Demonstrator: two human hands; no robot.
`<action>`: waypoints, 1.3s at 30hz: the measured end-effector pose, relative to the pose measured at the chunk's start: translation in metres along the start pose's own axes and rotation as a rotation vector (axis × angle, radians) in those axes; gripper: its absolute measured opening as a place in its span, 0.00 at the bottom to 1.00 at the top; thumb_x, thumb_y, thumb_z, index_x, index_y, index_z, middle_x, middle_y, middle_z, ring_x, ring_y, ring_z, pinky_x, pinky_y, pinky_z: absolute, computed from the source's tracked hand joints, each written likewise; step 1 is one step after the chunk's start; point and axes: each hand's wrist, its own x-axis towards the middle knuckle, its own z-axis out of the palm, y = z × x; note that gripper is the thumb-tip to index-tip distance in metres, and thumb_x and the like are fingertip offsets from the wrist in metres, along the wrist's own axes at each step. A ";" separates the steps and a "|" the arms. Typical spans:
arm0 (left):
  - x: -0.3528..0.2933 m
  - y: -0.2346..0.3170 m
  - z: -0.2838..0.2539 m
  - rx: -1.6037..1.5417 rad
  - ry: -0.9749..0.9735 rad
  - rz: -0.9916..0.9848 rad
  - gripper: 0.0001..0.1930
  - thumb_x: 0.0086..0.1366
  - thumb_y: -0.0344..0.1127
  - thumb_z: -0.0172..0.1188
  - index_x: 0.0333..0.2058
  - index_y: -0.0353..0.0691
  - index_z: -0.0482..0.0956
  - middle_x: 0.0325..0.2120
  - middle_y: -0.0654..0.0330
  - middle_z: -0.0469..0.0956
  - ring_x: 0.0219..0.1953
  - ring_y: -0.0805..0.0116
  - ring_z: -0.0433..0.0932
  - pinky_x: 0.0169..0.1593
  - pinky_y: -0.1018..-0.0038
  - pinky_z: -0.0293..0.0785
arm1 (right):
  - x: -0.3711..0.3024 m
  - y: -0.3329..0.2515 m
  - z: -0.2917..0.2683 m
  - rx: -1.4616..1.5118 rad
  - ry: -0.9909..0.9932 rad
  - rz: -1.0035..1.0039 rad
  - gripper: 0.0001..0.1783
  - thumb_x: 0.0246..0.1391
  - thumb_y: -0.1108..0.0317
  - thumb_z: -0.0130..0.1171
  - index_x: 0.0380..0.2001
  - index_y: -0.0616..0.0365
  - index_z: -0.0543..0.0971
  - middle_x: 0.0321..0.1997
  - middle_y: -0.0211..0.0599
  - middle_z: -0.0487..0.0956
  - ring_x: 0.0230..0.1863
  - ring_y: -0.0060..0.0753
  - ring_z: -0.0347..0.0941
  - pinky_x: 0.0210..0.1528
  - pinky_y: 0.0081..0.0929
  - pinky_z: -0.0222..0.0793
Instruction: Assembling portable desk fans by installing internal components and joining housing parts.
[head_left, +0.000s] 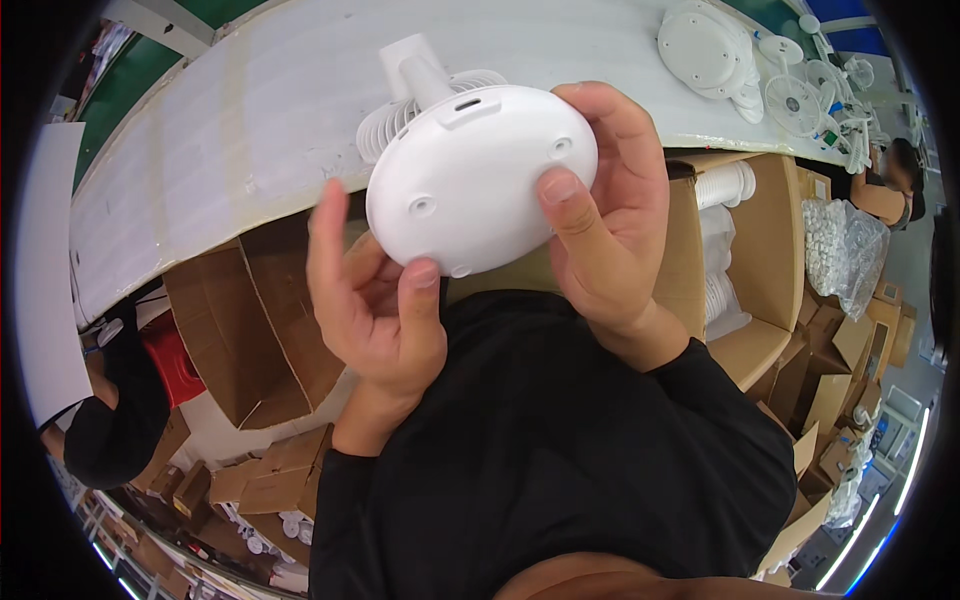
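Above the front of the workbench I hold a white desk fan (480,185), its oval base tilted so that the underside faces me. Recessed holes and a dark slot near the far rim show on that underside. The stem and the ribbed grille (376,134) stick out behind the base, partly hidden by it. My right hand (612,215) grips the right end, thumb on the underside and fingers round the rim. At the lower left edge, my left hand (385,318) pinches the base with its thumb; its index finger stands away from it.
The white workbench (250,110) stretches across the far side. Stacked white bases (705,50) and several fan parts (800,100) lie at its right end. Open cardboard boxes (240,330) stand below its edge; the right one holds white ribbed parts (722,185). Other people work at both sides.
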 end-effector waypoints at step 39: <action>0.016 -0.005 0.001 -0.097 -0.163 0.136 0.22 0.67 0.51 0.56 0.41 0.33 0.79 0.36 0.51 0.82 0.40 0.61 0.80 0.46 0.68 0.76 | 0.002 -0.008 -0.023 -0.287 -0.404 -0.235 0.20 0.40 0.68 0.76 0.39 0.58 0.82 0.42 0.36 0.72 0.37 0.27 0.67 0.42 0.24 0.65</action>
